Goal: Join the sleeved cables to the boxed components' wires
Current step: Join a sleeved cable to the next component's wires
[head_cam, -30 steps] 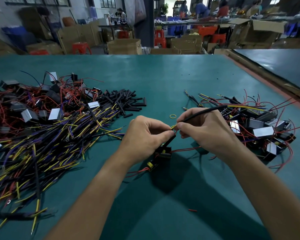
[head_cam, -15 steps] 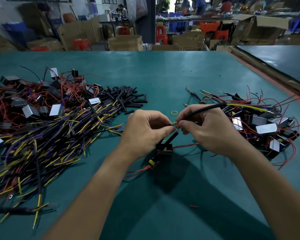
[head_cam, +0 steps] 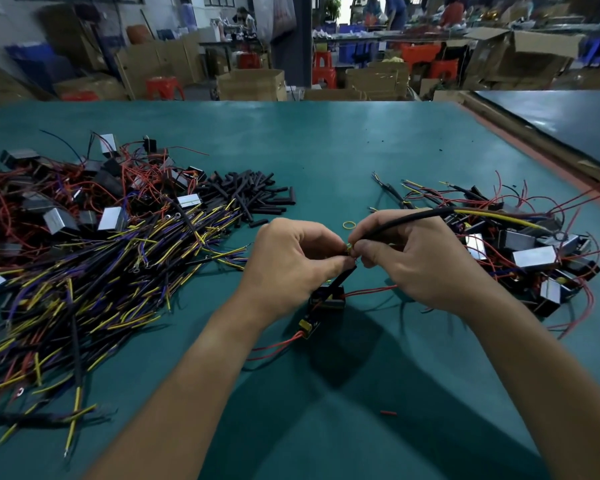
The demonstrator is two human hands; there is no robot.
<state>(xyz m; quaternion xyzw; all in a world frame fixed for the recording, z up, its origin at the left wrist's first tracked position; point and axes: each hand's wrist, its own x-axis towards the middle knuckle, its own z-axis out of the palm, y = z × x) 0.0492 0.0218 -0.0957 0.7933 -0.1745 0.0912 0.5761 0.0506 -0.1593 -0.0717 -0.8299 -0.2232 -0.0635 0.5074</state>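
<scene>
Your left hand [head_cam: 291,265] pinches the top end of the wire [head_cam: 343,277]. Its thumb and fingers are curled tight on it. The wire is short and dark. From your pinch it runs down and a little left to the box [head_cam: 327,296]. The box sits on the table [head_cam: 326,150], right under the gap between your hands.

Your right hand [head_cam: 416,265] pinches the tip of the cable [head_cam: 406,220]. Its fingers are curled tight too. The cable is long and black. From your pinch it runs up and off to your right, over your fingers, toward the pile of boxes [head_cam: 534,254] on that side.

So the two ends meet right between your fingertips. Your hands almost touch there, and each one is just as near to the meeting spot. But the two long lines do not match. The wire comes up from below and the cable comes in from the right, so they make a bent corner.

The spot is very small, and your fingers hide it. I cannot tell if the bare ends touch yet.

I think the next move is to join the ends. For that, they should lie side by side and point the same way. Your right hand may have to tip the cable down to do that.
</scene>
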